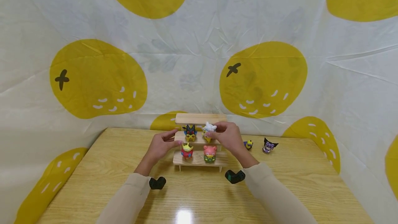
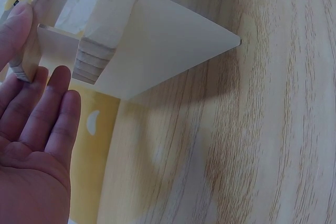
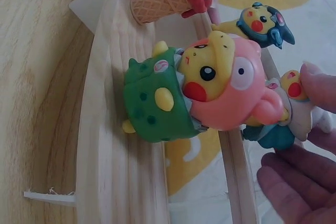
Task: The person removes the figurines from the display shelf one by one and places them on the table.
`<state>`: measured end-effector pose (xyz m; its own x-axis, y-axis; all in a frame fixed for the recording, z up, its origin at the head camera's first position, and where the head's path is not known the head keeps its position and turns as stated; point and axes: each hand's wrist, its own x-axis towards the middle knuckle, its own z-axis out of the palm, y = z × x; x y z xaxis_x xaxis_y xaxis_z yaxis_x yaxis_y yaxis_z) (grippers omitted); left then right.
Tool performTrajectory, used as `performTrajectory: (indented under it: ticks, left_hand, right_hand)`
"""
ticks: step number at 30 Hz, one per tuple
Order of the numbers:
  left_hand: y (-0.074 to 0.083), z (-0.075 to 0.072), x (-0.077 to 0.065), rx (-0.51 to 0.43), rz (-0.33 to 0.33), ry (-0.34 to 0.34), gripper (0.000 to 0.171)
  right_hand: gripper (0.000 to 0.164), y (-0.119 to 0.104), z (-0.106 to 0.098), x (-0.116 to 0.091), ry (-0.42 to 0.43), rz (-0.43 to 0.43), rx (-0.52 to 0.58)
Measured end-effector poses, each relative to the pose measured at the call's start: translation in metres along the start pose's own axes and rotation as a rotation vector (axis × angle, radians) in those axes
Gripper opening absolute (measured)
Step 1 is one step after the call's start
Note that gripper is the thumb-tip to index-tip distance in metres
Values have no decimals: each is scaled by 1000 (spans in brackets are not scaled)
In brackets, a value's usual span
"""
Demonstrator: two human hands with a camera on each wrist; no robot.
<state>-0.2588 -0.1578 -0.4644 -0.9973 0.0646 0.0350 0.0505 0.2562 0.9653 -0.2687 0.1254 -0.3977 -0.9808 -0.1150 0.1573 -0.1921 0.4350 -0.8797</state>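
A small wooden tiered display stand (image 1: 199,118) stands on the table. My right hand (image 1: 228,137) pinches a figurine with a white top (image 1: 209,126) between thumb and fingers, at the right of the middle tier. In the right wrist view, this figurine (image 3: 278,136) shows a teal part. At the stand's left end, my left hand (image 1: 160,145) grips the middle board's edge (image 2: 32,59), thumb on one side and fingertips on the other. Beside the held figurine is a dark-hooded yellow figurine (image 1: 190,133). On the lowest tier sit a red figurine (image 1: 187,152) and a pink-hooded one in green (image 3: 231,93).
Right of the stand, on the wood-grain table (image 1: 295,182), lie a small yellow-and-purple figurine (image 1: 248,144) and a black-eared purple one (image 1: 268,146). Behind the table hangs a white cloth (image 1: 186,44) printed with big yellow fruit.
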Motion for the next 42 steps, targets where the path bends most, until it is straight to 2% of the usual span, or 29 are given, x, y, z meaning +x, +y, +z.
performTrajectory:
  ticks: [15,33,42]
  left_hand:
    - [-3,0,1,-22,17,-3,66]
    - [2,0,-2,0,20,-5,68]
    - [3,0,-2,-2,6,-5,68]
  right_hand:
    - [21,1,-9,0,-21,-17,19]
    - [26,12,-57,-6,-125,-61,70]
    - [29,18,-81,-16,-172,-48,67]
